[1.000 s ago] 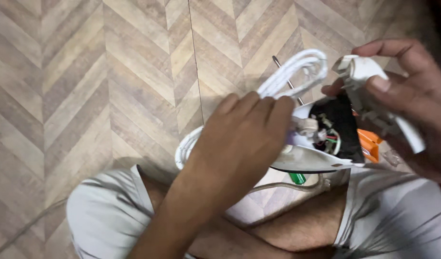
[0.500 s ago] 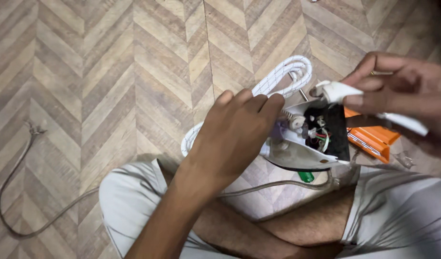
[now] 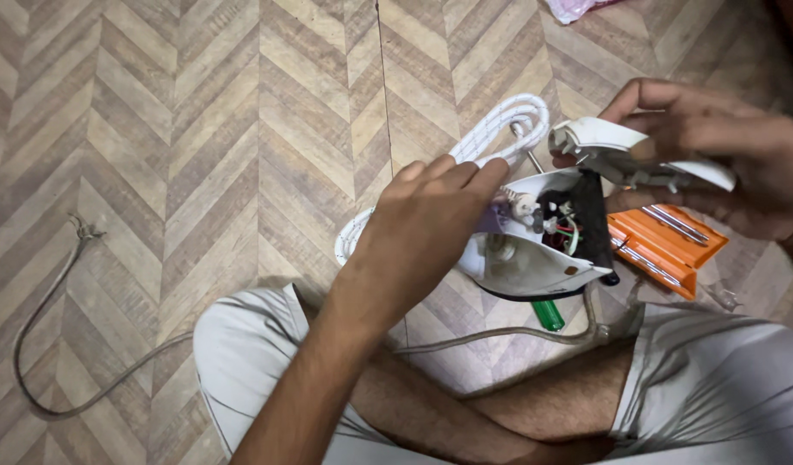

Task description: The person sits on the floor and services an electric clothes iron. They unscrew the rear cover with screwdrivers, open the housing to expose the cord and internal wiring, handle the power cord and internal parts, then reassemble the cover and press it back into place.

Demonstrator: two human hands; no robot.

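Left hand (image 3: 431,232) clamps iron body (image 3: 534,254); right hand (image 3: 724,155) pinches rear cover (image 3: 629,151). Keep 2 exposed wires (image 3: 564,228) slack.

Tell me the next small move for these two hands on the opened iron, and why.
Probably set the white cover in the right hand down beside the orange screwdriver case. The left hand already steadies the iron body, whose wiring lies exposed, so freeing the right hand would let it reach in.
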